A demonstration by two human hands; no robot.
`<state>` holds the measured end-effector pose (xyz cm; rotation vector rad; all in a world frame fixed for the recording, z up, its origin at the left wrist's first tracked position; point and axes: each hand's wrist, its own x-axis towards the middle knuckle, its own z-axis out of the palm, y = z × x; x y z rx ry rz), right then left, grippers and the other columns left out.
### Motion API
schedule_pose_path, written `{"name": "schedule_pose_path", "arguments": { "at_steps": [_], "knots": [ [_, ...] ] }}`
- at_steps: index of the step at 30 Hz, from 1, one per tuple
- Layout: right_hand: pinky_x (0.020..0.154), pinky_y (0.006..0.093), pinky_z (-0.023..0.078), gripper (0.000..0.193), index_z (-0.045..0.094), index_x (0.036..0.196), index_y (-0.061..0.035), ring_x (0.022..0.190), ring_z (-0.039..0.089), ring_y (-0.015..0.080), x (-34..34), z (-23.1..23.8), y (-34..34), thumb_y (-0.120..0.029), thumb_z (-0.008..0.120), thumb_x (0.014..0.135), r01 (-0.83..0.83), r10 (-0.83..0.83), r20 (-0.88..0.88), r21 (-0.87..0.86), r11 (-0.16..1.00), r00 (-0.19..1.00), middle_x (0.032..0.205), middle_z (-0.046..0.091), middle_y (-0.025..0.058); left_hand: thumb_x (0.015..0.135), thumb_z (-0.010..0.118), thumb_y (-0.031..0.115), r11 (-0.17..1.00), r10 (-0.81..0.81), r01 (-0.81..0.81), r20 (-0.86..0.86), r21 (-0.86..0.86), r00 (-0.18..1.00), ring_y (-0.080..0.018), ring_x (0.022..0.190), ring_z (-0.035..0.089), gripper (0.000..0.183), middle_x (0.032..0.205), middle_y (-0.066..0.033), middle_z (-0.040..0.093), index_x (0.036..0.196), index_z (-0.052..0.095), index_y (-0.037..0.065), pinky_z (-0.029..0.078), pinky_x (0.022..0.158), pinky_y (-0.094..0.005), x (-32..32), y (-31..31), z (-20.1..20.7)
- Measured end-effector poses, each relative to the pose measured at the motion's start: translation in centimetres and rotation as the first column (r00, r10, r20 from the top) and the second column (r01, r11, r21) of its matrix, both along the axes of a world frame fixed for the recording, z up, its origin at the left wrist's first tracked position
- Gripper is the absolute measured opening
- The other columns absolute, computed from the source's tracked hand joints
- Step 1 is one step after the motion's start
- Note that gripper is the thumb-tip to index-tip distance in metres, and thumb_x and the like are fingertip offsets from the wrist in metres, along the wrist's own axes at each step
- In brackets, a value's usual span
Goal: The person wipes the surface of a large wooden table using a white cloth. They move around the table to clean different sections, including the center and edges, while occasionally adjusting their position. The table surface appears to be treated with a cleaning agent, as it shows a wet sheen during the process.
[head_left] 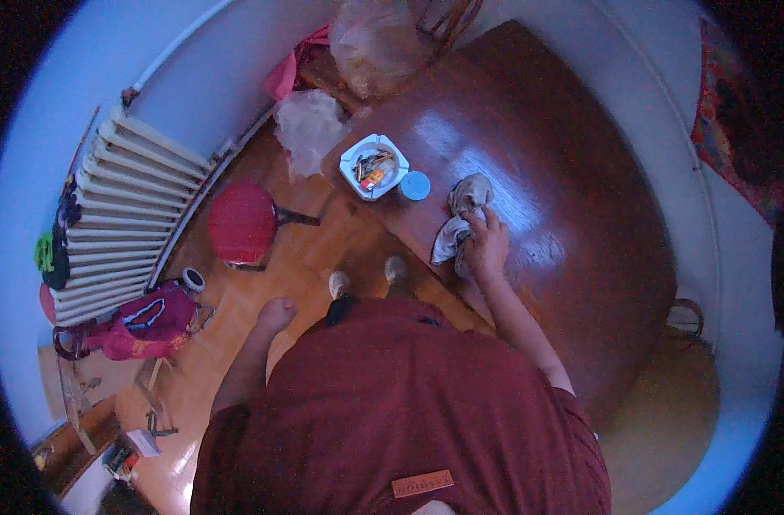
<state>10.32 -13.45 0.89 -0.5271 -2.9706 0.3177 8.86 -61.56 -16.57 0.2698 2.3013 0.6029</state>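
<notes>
A crumpled grey-white cloth lies on the dark reddish wooden table, close to its near left edge. My right hand presses down on the cloth, fingers bent over its folds. Over the floor on the left hangs my left hand, curled into a fist with nothing showing in it. To the left of the cloth stand a white ashtray holding butts and an orange-red lighter or small packet, and a round light-blue lid or tin close against it.
A red-topped stool stands left of the table. Beyond it, a white radiator lines the wall, with a magenta bag below. Plastic bags hang or lie past the table's far left corner. My feet are under the near edge.
</notes>
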Motion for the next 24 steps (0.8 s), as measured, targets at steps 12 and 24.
{"name": "schedule_pose_path", "arguments": {
  "at_steps": [12, 24],
  "knots": [
    [0.097, 0.0431, 0.038, 0.051, 0.058, 0.119, -0.0204, 0.118, 0.044, 0.0354, 19.4, -1.2, 1.9, -0.006, 0.062, 0.070, 0.530, -0.524, 0.110, -0.029, 0.848, 0.845, 0.132, 0.044, 0.0137, 0.083, 0.054, 0.029, 0.942, 0.137, -0.132, 0.006, 0.308, 0.991, -0.0309, 0.070, 0.060, 0.025, 0.074, -0.0150, 0.060, 0.079, 0.063, 0.006, 0.046, 0.063, -0.0411, 0.5, 1.1, -4.0],
    [0.095, 0.0440, 0.040, 0.061, 0.046, 0.130, -0.0212, 0.115, 0.045, 0.0392, 2.4, 1.8, -3.8, -0.022, 0.068, 0.072, 0.344, -0.322, 0.163, -0.139, 0.928, 0.933, 0.132, 0.043, 0.0178, 0.081, 0.062, 0.025, 0.771, -0.192, 0.324, -0.284, 0.549, 0.939, -0.0281, 0.096, 0.056, 0.037, 0.109, -0.0128, 0.056, 0.113, 0.056, 0.008, 0.046, 0.080, -0.0366, -1.9, 20.9, 18.1]
  ]
}}
